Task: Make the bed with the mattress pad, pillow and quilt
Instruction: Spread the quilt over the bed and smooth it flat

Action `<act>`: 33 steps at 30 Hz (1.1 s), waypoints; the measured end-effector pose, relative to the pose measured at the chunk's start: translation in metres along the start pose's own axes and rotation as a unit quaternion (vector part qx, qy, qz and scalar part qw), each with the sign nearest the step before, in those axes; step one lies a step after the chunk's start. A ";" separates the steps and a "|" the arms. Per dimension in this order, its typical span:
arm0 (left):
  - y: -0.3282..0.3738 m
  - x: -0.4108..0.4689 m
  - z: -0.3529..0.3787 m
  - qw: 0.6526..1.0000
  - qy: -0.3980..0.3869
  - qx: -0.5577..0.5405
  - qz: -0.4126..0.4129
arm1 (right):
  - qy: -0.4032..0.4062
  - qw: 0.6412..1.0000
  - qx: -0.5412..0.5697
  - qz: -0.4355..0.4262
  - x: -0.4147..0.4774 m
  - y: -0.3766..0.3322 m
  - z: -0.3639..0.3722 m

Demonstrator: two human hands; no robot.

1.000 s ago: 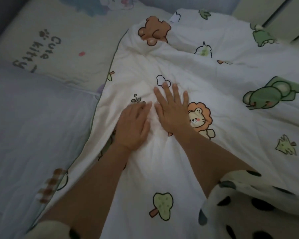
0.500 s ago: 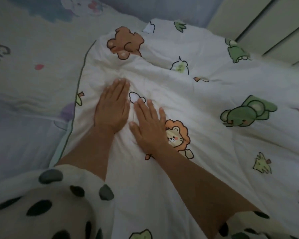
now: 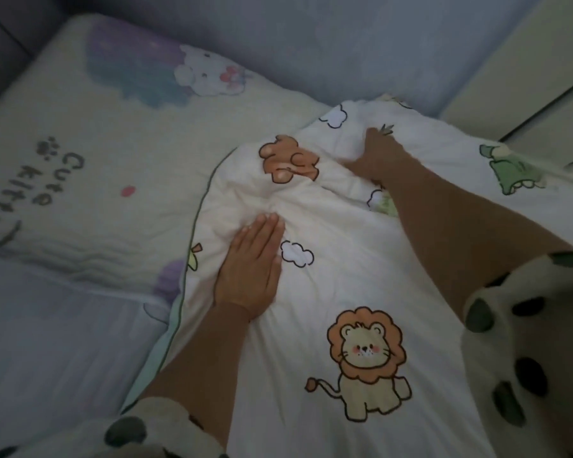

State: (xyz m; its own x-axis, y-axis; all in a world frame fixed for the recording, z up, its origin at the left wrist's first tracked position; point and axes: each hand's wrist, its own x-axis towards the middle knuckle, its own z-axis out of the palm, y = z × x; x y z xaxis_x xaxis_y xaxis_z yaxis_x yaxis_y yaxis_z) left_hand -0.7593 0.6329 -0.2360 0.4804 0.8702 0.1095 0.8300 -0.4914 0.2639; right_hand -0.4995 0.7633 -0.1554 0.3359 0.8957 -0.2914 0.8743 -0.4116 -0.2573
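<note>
Your quilt (image 3: 361,259) lies over the right part of the bed. Its green-piped edge (image 3: 192,252) overlaps the lower right corner of the pillow (image 3: 113,160), and the mattress pad (image 3: 47,342) shows bare to the left.

Your left grip (image 3: 248,269) is wide: fingers straight and together, palm flat on the quilt just beside the small cloud print (image 3: 296,254). Your right grip (image 3: 376,153) reaches to the far end of the quilt, past the brown bear print (image 3: 288,161). Its fingers sink into the folds, so I cannot tell whether it holds cloth or only presses on it.

The step in hand looks like smoothing and squaring the top end. A bunched ridge (image 3: 278,201) runs between your two grips, just ahead of the left fingertips.

- Use the left palm as an anchor and do not drag it, or the ridge will only travel.
- Take a firm pinch of the top hem with the right grip, then draw it away from you and toward the wall, so the slack comes out along the length.
- Then sweep the left palm outward toward the piped edge to flatten what remains.
- Watch the overlap on the pillow: pulling sideways may cover more of it or skew the edge.
</note>
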 end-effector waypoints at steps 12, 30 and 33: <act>0.001 0.000 -0.002 1.000 -0.001 -0.017 -0.007 | -0.007 0.967 0.102 -0.233 0.051 -0.085 -0.032; 0.002 0.001 0.000 1.000 0.007 0.006 0.001 | 0.102 0.951 -0.045 -0.290 -0.073 -0.038 0.063; 0.001 0.001 0.000 1.000 0.004 0.013 0.001 | 0.034 0.943 -0.141 -0.299 -0.071 -0.020 0.090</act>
State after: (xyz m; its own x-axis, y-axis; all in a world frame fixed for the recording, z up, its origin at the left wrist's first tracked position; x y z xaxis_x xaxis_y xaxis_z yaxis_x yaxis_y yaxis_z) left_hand -0.7577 0.6333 -0.2357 0.4799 0.8695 0.1169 0.8361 -0.4936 0.2394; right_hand -0.5726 0.6929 -0.2130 -0.2332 0.9662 -0.1102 0.9698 0.2228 -0.0989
